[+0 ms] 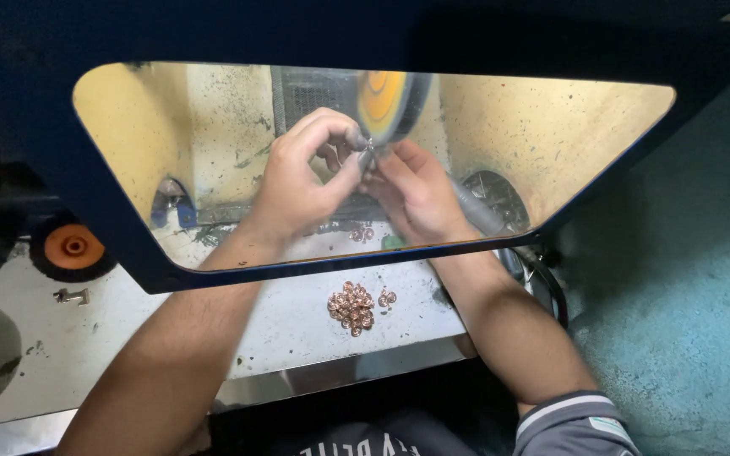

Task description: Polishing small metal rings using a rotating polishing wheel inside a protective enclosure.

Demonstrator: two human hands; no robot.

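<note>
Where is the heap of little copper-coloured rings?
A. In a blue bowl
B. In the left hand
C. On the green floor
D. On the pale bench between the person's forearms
D: the heap of copper-coloured rings lies loose on the pale bench, between the forearms.

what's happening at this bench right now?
A person has both hands behind a clear shield. The left hand and right hand pinch one small metal piece together against a spinning orange-centred wheel. A pile of small copper-coloured rings lies on the white bench near the front edge.
</note>
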